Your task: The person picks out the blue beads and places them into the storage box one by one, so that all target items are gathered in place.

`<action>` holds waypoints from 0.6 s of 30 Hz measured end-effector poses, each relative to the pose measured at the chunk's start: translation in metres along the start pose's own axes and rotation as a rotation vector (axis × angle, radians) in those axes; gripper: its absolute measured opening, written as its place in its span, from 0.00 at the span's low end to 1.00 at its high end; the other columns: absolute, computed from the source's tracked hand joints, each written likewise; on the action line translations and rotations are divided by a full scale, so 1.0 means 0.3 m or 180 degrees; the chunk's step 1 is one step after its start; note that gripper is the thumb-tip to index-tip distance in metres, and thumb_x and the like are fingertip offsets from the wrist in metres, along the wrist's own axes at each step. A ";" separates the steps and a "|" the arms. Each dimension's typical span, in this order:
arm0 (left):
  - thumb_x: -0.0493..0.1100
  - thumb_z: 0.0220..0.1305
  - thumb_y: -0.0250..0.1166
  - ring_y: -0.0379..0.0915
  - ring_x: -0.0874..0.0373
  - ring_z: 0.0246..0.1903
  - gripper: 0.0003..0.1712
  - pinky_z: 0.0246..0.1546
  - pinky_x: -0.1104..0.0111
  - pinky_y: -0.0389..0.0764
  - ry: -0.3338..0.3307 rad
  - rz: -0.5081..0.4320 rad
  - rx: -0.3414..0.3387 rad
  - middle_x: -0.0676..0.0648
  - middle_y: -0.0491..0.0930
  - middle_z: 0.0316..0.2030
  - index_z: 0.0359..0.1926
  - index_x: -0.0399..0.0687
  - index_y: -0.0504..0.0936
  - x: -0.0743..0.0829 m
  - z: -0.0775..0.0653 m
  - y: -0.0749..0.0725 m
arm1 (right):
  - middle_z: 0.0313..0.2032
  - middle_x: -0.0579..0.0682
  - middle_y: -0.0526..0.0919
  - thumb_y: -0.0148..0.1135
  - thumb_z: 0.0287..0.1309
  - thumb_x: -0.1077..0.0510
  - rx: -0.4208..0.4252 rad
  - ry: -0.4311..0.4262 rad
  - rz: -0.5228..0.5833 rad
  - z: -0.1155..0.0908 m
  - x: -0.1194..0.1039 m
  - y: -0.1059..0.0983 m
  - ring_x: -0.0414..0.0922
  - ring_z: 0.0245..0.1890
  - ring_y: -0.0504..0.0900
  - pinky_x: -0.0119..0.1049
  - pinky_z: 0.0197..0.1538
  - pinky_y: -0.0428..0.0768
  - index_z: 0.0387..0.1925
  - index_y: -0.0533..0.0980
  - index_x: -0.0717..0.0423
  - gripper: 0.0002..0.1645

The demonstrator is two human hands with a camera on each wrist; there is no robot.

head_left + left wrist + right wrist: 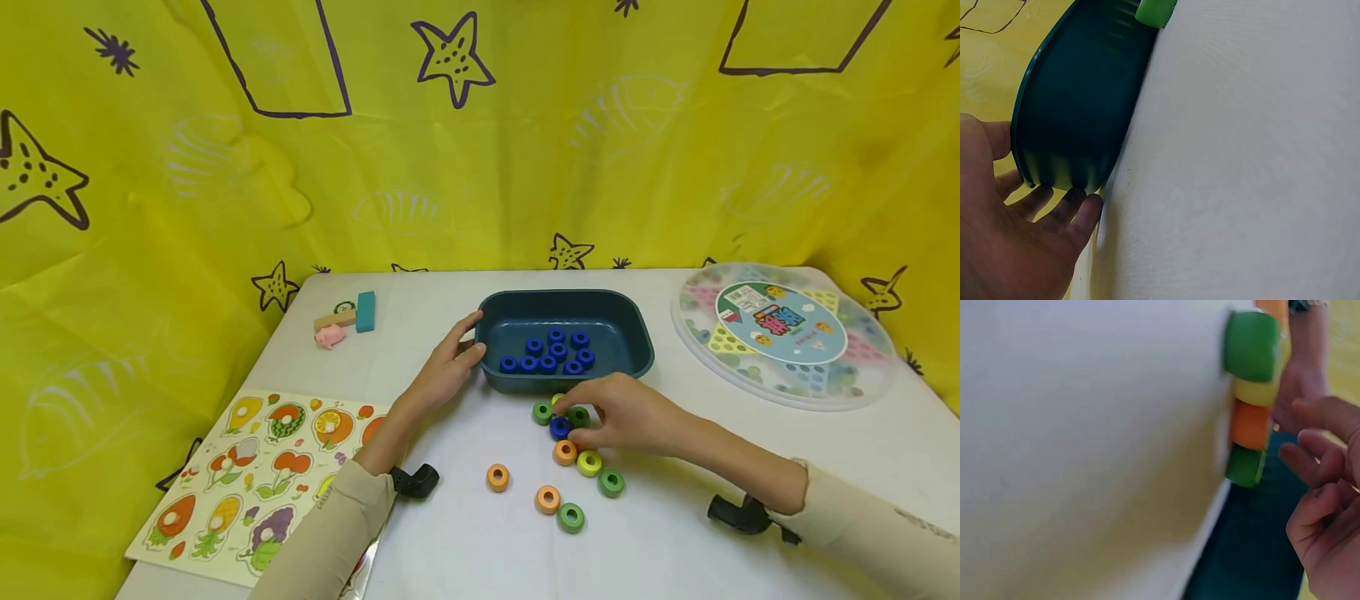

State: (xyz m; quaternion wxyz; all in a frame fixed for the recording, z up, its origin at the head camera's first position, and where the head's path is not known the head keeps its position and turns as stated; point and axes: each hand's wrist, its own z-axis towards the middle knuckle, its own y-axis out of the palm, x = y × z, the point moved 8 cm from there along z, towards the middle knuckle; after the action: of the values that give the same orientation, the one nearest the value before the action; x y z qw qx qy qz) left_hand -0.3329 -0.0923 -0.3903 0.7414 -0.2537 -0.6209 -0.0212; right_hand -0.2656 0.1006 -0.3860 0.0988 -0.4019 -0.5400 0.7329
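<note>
My left hand (442, 371) holds the left end of a dark teal tray (641, 333); its thumb is at the rim and its fingers lie against the outer end wall (1060, 178). Several blue beads (558, 352) with center holes lie inside the tray. In front of it, my right hand (626, 412) hovers with thumb and index finger parted around a blue bead (559, 428). Green, yellow and orange beads surround that bead, including a green bead (542, 412) and an orange bead (565, 452). In the right wrist view nothing shows between the fingers (1297, 464).
Nearer to me lie more loose beads, among them an orange bead (498, 477) and a green bead (571, 517). A fruit-picture board (225, 450) lies at left. Small blocks (365, 312) and a pink pig (329, 336) sit behind it. A round game box (780, 333) is at right.
</note>
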 end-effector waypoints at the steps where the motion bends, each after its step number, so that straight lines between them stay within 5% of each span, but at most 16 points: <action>1: 0.41 0.71 0.49 0.58 0.43 0.63 0.31 0.54 0.52 0.67 0.0003 0.0004 0.0003 0.45 0.51 0.69 0.71 0.46 0.52 -0.001 0.000 0.000 | 0.38 0.34 0.81 0.69 0.50 0.49 0.0006 0.0037 -0.0038 0.001 0.003 0.012 0.33 0.17 0.68 0.28 0.21 0.68 0.45 0.81 0.43 0.18; 18: 0.41 0.71 0.49 0.59 0.45 0.62 0.30 0.55 0.53 0.66 0.0031 0.0099 0.0022 0.44 0.51 0.69 0.71 0.46 0.52 0.003 -0.001 -0.003 | 0.36 0.34 0.81 0.69 0.49 0.50 -0.0089 0.0254 -0.0192 0.024 0.003 0.068 0.34 0.27 0.74 0.28 0.27 0.72 0.42 0.83 0.45 0.16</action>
State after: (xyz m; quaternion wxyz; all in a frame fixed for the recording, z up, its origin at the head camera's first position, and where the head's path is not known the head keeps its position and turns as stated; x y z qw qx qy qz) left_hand -0.3327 -0.0930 -0.3891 0.7455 -0.2606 -0.6134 -0.0087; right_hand -0.2652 0.0880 -0.4034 0.1368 -0.4156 -0.5577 0.7053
